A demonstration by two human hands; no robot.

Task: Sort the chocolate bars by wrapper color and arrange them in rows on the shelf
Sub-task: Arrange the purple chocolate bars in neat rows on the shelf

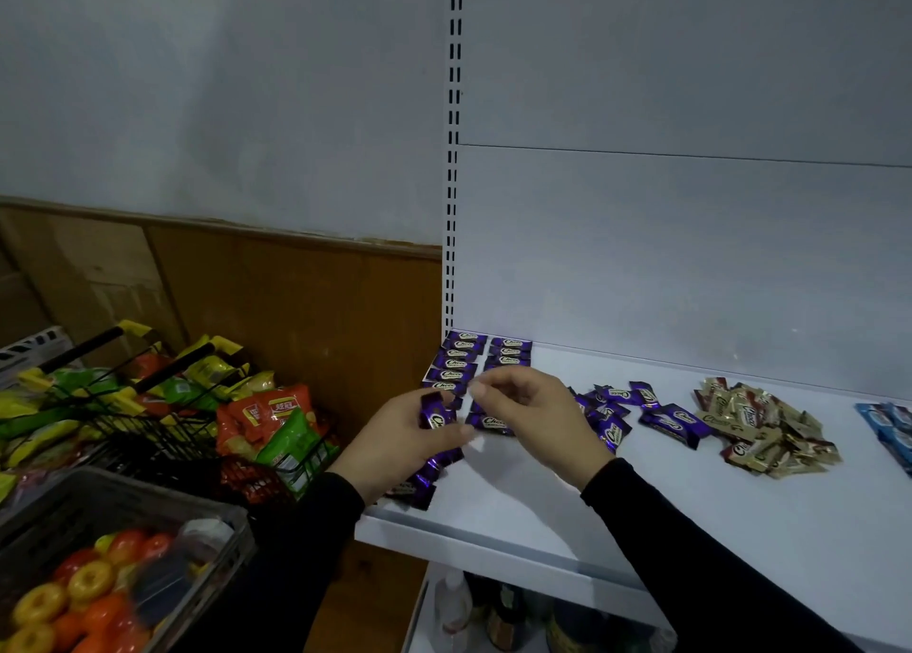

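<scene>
Purple rows in progress at the shelf's [543, 494] left end.
Your left hand [395, 447] grips spare purple bars [437, 415] as a ready supply; your right hand [528, 405], fingertips pinched together, hovers over the rows [461, 359], seemingly placing one. Loose purple [641, 413], gold [760, 425] and blue bars [888, 425] wait alongside.

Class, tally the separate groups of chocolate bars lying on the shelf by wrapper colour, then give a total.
Purple: 2 groups, the purple rows and the loose purple bars
Gold: 1 group, the gold heap
Blue: 1 group, the blue bars
Total: 4 groups
</scene>
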